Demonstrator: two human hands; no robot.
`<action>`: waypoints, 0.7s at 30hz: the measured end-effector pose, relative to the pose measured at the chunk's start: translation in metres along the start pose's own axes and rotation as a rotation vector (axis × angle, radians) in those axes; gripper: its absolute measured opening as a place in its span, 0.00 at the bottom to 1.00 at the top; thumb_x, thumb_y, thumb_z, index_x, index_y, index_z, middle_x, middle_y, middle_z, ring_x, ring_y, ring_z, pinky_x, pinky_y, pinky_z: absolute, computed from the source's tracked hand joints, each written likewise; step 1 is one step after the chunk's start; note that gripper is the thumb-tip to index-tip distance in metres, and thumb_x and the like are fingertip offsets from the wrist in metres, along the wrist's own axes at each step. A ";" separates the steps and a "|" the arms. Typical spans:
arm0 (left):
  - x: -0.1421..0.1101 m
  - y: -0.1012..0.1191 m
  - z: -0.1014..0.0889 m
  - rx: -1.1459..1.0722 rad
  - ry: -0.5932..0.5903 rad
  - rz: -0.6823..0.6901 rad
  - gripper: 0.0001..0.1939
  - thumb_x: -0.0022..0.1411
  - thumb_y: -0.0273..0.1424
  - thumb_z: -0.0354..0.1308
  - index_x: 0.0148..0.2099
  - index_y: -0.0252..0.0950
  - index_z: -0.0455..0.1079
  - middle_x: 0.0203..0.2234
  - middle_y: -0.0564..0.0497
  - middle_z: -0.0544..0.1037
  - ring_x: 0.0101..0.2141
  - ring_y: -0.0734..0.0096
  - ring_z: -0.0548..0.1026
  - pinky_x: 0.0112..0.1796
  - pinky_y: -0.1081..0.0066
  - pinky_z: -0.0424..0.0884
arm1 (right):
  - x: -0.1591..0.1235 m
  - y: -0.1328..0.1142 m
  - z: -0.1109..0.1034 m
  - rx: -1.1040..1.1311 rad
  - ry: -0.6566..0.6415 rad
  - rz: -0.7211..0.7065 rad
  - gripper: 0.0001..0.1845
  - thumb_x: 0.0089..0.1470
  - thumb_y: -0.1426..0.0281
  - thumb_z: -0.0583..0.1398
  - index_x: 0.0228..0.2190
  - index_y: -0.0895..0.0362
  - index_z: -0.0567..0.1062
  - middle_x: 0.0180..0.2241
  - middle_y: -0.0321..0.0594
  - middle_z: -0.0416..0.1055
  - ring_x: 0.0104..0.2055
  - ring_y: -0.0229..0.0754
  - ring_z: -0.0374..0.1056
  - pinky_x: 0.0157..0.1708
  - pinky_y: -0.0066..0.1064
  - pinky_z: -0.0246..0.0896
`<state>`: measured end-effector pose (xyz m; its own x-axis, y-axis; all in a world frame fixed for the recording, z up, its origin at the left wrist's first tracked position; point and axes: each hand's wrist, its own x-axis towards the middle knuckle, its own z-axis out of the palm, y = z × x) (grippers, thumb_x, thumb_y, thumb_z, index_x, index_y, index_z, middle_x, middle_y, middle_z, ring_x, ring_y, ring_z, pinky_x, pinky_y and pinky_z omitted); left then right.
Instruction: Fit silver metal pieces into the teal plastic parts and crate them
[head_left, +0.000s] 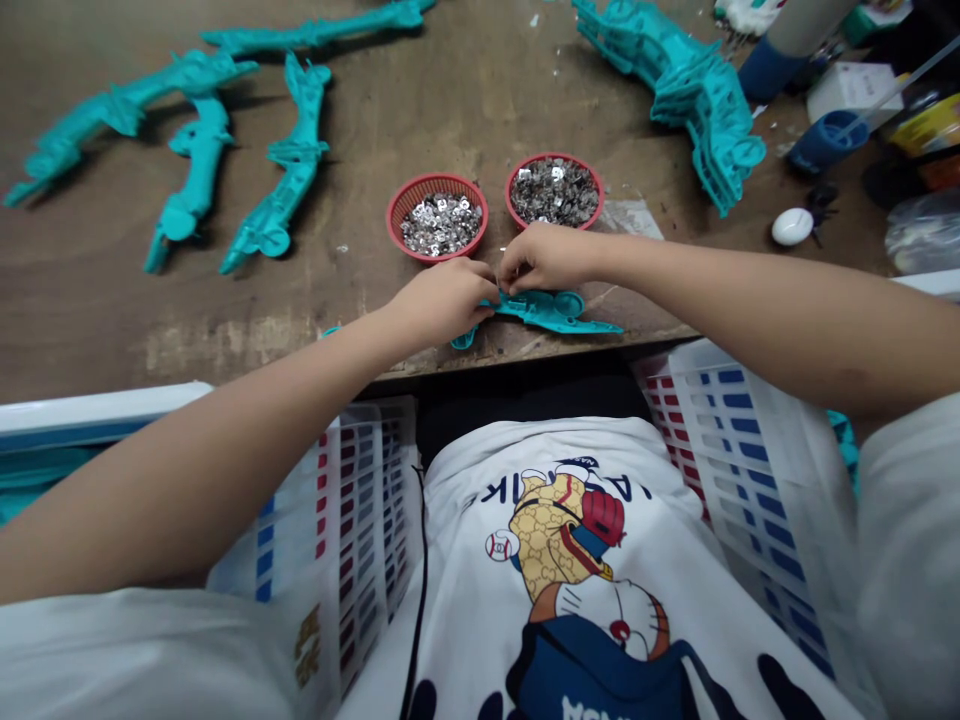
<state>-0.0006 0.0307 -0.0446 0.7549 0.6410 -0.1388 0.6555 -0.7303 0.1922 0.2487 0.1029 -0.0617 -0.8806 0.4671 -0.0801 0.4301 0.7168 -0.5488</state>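
Two hands, left (442, 302) and right (544, 258), meet over teal plastic molding (559, 312).

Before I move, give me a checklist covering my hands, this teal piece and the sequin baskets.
1. Teal plastic piece lying flat on the wooden workbench: ok.
2. Left hand on the piece: ok.
3. Right hand with its fingertips at the piece: ok.
4. Anything small pinched between the fingers: cannot tell, the hands hide it.
5. Piece set back from the bench's near edge: not ok, it sits right at that edge.
6. Silver sequins in the red basket just beyond the hands: ok.
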 end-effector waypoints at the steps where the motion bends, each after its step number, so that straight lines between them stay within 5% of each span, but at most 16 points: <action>1: 0.000 0.000 0.000 -0.002 0.000 0.003 0.20 0.77 0.30 0.60 0.58 0.35 0.93 0.55 0.36 0.90 0.54 0.46 0.89 0.59 0.55 0.84 | 0.000 -0.001 0.000 -0.036 -0.008 -0.033 0.14 0.70 0.71 0.67 0.49 0.52 0.95 0.43 0.35 0.90 0.45 0.45 0.80 0.51 0.35 0.68; 7: 0.000 0.000 -0.002 -0.023 -0.005 -0.005 0.19 0.76 0.29 0.61 0.58 0.34 0.93 0.54 0.35 0.89 0.54 0.45 0.88 0.59 0.54 0.84 | -0.002 -0.013 -0.012 -0.160 -0.046 -0.071 0.17 0.73 0.72 0.65 0.52 0.51 0.95 0.46 0.39 0.90 0.49 0.48 0.82 0.52 0.38 0.69; 12: -0.001 0.004 -0.011 0.017 -0.054 -0.075 0.18 0.76 0.30 0.61 0.58 0.36 0.92 0.56 0.36 0.88 0.56 0.44 0.88 0.61 0.53 0.84 | -0.011 0.014 -0.019 -0.226 0.202 0.138 0.13 0.74 0.63 0.70 0.50 0.52 0.95 0.42 0.44 0.90 0.48 0.55 0.83 0.53 0.44 0.74; 15: -0.003 0.009 -0.018 0.080 -0.104 -0.110 0.19 0.78 0.30 0.61 0.61 0.34 0.89 0.57 0.36 0.88 0.58 0.42 0.87 0.60 0.53 0.84 | -0.012 0.036 -0.007 -0.299 0.315 0.275 0.10 0.70 0.60 0.76 0.40 0.54 0.93 0.35 0.48 0.86 0.46 0.58 0.82 0.51 0.48 0.76; 21: -0.007 0.020 -0.019 0.202 -0.113 -0.137 0.23 0.80 0.28 0.59 0.71 0.37 0.82 0.59 0.35 0.87 0.57 0.41 0.87 0.51 0.55 0.84 | 0.000 0.037 0.024 -0.430 0.284 0.395 0.16 0.71 0.60 0.75 0.35 0.58 0.89 0.34 0.55 0.84 0.48 0.64 0.85 0.52 0.51 0.79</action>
<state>0.0064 0.0160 -0.0213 0.6490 0.7148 -0.2604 0.7342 -0.6782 -0.0316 0.2600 0.1169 -0.1025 -0.5781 0.8146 0.0482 0.8042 0.5787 -0.1358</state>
